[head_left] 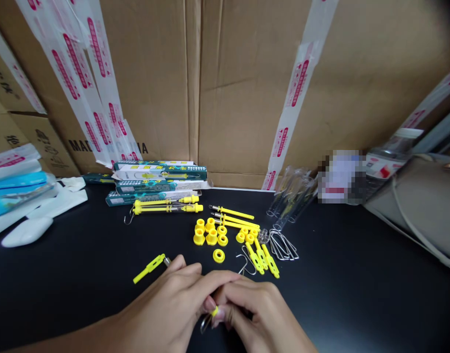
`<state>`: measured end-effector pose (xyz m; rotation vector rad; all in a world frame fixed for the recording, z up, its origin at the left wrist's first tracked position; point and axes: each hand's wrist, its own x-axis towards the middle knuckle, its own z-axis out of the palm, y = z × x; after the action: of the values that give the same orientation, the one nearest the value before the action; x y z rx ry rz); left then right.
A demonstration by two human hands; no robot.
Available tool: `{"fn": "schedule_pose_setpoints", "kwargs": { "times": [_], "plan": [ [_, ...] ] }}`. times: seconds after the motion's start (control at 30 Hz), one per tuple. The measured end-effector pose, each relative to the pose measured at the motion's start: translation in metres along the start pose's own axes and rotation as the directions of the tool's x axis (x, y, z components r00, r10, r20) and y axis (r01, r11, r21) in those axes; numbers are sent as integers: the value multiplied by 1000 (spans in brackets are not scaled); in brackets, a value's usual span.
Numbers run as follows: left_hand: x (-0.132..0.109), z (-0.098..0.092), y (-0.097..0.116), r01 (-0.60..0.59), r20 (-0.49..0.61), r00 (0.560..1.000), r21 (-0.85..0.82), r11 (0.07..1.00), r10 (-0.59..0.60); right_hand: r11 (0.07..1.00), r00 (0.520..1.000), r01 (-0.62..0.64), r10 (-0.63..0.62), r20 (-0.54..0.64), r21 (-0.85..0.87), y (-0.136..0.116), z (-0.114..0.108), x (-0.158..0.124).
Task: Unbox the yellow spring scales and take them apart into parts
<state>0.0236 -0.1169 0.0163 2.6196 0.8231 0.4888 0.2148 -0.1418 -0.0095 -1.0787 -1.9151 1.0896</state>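
Note:
Close in front of me, my left hand (pixel 175 299) and my right hand (pixel 259 306) meet with bent fingers. Their fingertips pinch a small yellow plastic part (pixel 215 311), mostly hidden. A bent metal wire (pixel 205 323), seemingly a hook or ring, sticks out below it. Past the left knuckles lies a yellow slotted rod (pixel 149 268) with a metal spring end (pixel 167 261) running under that hand. Just beyond the fingers are S-shaped metal hooks (pixel 246 260), a single yellow collar (pixel 219 256) and several yellow slotted pieces (pixel 262 257).
Behind these sit yellow caps (pixel 199 237), small springs (pixel 263 237), wire loops (pixel 282 245), yellow rods (pixel 236 220) and clear tubes (pixel 293 196). Assembled spring scales (pixel 168 208) lie before stacked boxes (pixel 158 186). A bottle (pixel 384 164) and bag (pixel 416 206) stand right; cardboard (pixel 239 98) walls the back.

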Motion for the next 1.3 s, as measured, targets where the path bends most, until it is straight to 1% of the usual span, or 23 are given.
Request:
{"fn": "schedule_pose_setpoints", "kwargs": {
  "times": [0.17, 0.37, 0.57, 0.8, 0.9, 1.0, 1.07, 1.13, 1.2, 1.23, 1.3],
  "plan": [
    [-2, 8, -2, 49, 21, 998, 93, 995, -51, 995, 997, 77, -78, -8, -67, -1, 1, -2],
    [-3, 10, -3, 42, -18, 999, 48, 998, -42, 971, 986, 164, -169, -10, -173, 2, 0, -3],
    [-8, 6, 2, 76, 52, 996, 30, 997, -77, 912, 941, 306, -334, -59, -274, 8, 4, -7],
    [1, 1, 12, 161, 132, 976, 78, 984, -170, 869, 900, 387, -428, -80, -308, 9, 7, -8],
    [2, 0, 15, 181, 184, 963, 98, 979, -196, 865, 902, 387, -427, -62, -319, 7, 7, -10],
    [0, 1, 13, 154, 180, 968, 116, 981, -173, 866, 907, 375, -416, -60, -331, 7, 7, -11],
    [-2, 4, 8, 124, 140, 981, 82, 989, -135, 868, 911, 363, -407, -66, -339, 7, 7, -10],
    [-3, 7, 2, 106, 75, 992, -29, 994, -103, 876, 916, 349, -394, -75, -332, 8, 6, -9],
    [-5, 10, -2, 104, 5, 994, -156, 982, -105, 899, 928, 322, -362, -91, -297, 7, 5, -8],
    [-5, 11, -3, 102, -29, 994, -195, 975, -110, 918, 939, 296, -331, -97, -266, 6, 4, -8],
    [-7, 11, -4, 89, -81, 991, -215, 973, -109, 960, 969, 201, -224, -107, -196, 3, 2, -8]
  ]
}}
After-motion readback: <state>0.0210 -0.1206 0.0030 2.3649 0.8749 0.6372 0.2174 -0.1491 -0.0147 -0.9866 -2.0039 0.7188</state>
